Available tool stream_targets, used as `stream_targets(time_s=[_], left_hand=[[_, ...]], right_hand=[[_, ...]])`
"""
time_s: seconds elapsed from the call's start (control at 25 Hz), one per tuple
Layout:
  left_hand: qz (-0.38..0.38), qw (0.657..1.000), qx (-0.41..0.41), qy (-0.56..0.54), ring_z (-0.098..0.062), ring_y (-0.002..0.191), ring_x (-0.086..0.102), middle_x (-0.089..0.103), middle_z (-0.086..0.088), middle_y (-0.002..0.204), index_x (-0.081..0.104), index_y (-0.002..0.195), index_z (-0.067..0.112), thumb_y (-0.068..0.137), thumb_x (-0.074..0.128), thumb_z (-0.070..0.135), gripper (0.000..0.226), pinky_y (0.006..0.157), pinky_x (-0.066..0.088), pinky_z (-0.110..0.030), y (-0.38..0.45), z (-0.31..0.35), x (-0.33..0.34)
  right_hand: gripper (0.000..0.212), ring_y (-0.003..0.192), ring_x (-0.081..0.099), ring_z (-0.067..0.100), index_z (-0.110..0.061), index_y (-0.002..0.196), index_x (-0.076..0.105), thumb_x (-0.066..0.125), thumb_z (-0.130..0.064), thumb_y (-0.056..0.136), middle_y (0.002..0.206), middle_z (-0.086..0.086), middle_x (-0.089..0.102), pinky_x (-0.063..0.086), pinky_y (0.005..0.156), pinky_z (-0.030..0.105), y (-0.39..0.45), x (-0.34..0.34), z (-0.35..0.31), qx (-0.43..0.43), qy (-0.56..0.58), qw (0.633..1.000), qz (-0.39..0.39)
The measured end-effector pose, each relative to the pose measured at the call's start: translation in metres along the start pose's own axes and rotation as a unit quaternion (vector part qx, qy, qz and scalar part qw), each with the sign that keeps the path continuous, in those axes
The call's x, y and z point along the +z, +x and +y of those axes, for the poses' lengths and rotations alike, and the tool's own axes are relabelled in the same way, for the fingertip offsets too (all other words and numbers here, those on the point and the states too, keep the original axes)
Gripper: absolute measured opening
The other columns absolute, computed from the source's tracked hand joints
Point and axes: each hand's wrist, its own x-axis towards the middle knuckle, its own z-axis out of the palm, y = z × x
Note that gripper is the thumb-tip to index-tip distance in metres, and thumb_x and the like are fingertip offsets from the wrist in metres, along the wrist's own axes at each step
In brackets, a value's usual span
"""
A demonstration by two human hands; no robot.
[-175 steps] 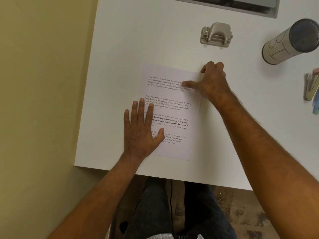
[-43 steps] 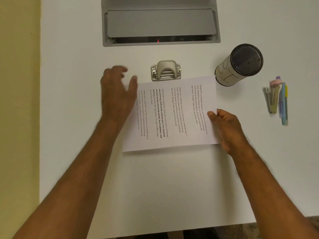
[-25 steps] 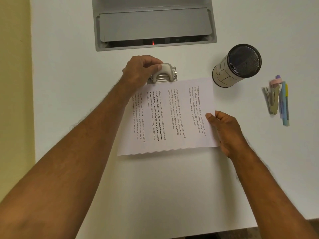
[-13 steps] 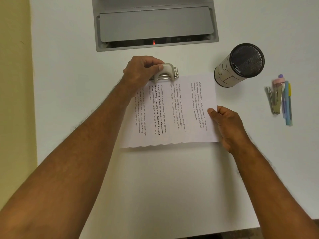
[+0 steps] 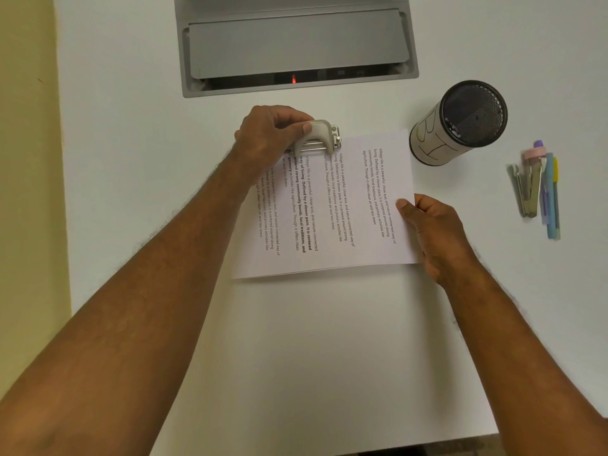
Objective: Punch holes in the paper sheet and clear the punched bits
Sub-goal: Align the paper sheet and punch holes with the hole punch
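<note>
Beige hole punch (image 5: 317, 136) half hidden under left hand (image 5: 269, 134).

L hand (image 5: 269, 133) grips hole punch (image 5: 317, 134) at 12 o'clock edge of printed paper sheet (image 5: 348, 205), sheet edge in punch slot. R hand (image 5: 431, 228) pinches sheet at 3 o'clock side. White desk (image 5: 296, 340). Mesh pen cup (image 5: 460, 123) at 2 o'clock; stapler (image 5: 528, 189) & pens (image 5: 551, 199) further R.
</note>
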Motion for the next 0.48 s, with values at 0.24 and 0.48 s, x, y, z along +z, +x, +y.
stream_targets(time_s=[0.24,0.48], left_hand=[[-0.003,1.0,-0.007,-0.01,-0.012,0.112,0.068,0.073,0.007,0.125,0.075,0.122,0.029,0.094,0.07,0.036,0.028,0.104,0.055,-0.041,-0.001,0.001,0.001],[-0.044,0.996,-0.071,-0.02,-0.016,0.114,0.066,0.074,0.002,0.124,0.076,0.12,0.019,0.095,0.072,0.02,0.025,0.105,0.054,-0.035,0.005,0.026,-0.009]], right_hand=[[0.014,0.072,0.073,-0.003,-0.016,0.11,0.075,0.063,-0.02,0.105,0.095,-0.01,0.079,0.055,0.062,0.011,0.001,0.0,0.0,-0.003,-0.006,1.0,0.001],[0.014,0.071,0.073,-0.002,-0.017,0.107,0.075,0.063,-0.021,0.104,0.092,-0.011,0.08,0.055,0.066,0.015,0.001,0.0,-0.001,-0.005,-0.009,1.0,0.002]])
